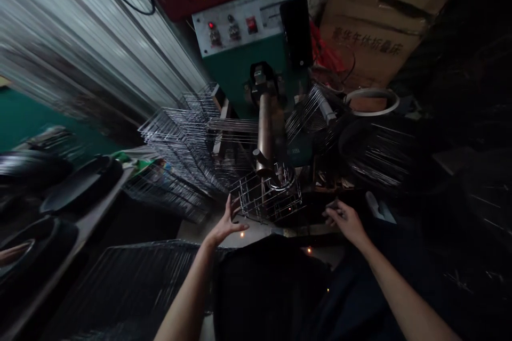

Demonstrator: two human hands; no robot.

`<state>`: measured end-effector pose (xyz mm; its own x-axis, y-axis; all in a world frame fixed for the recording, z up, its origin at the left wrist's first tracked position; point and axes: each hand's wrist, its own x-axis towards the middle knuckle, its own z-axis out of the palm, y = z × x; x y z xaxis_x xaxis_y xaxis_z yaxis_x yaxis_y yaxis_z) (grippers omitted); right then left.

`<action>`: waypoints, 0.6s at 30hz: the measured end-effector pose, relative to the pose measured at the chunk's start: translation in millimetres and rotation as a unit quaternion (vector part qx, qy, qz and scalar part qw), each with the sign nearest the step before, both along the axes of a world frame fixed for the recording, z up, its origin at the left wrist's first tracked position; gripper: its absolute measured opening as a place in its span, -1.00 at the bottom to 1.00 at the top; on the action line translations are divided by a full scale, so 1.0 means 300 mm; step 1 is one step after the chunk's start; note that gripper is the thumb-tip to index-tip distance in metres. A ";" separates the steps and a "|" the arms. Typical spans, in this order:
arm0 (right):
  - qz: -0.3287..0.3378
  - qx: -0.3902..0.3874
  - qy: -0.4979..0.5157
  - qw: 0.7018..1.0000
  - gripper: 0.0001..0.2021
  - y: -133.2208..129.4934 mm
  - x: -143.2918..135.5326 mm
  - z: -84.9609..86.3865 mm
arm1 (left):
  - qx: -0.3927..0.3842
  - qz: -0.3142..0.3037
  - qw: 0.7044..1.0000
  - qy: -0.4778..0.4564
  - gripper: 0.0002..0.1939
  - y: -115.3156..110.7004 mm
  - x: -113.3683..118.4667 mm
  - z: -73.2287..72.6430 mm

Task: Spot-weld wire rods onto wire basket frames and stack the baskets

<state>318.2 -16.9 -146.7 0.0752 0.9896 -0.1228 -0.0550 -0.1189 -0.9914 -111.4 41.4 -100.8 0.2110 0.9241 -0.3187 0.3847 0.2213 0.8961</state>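
Note:
A small wire-grid basket [250, 192] sits under the thick metal arm [264, 128] of a green spot welder [228, 72]. My left hand [227, 226] is at the basket's left side, thumb and fingers spread; whether a fingertip touches the wire I cannot tell. To the right of the basket and apart from it, my right hand [344, 219] is closed in a pinch. Something small and dark seems to be between its fingers, too unclear to name. Several orange sparks glow below the basket.
Stacked wire grids [180, 138] stand left of the welder. Its control panel [244, 21] shows a lit red lamp, and a phone [296, 32] leans on it. At right are a round tub [376, 154] of wire rods and a cardboard box [372, 32]. Dark basins [80, 186] line the left.

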 end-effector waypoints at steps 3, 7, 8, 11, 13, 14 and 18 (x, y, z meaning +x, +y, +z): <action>-0.019 -0.012 0.003 1.000 -0.40 0.033 0.022 -0.025 | -0.028 0.026 0.997 -0.070 0.41 0.014 0.043 -0.016; -0.028 -0.015 -0.016 0.999 -0.36 0.037 0.051 -0.033 | -0.052 0.014 0.990 -0.132 0.43 0.052 0.069 -0.011; -0.029 -0.019 -0.019 0.999 -0.37 0.031 0.057 -0.030 | -0.051 0.009 0.988 -0.143 0.44 0.058 0.071 -0.011; -0.034 -0.038 -0.017 0.999 -0.40 0.005 0.062 0.007 | -0.024 0.012 0.986 -0.164 0.42 0.060 0.072 -0.010; -0.031 -0.048 -0.011 0.998 -0.42 -0.018 0.048 0.063 | 0.010 0.027 0.984 -0.173 0.37 0.043 0.069 -0.002; -0.026 -0.050 -0.006 0.998 -0.43 -0.032 0.036 0.101 | 0.030 0.037 0.983 -0.177 0.34 0.026 0.067 0.005; 0.024 -0.067 0.023 0.997 -0.46 -0.099 -0.041 0.298 | 0.108 0.022 0.980 -0.167 0.24 -0.086 0.063 0.049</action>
<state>306.0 -46.5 -57.4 0.0203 0.9661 -0.2574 -0.0903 -0.2546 -0.9628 -92.3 15.5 -86.0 0.2291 0.9728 -0.0346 0.0561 0.0223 0.9982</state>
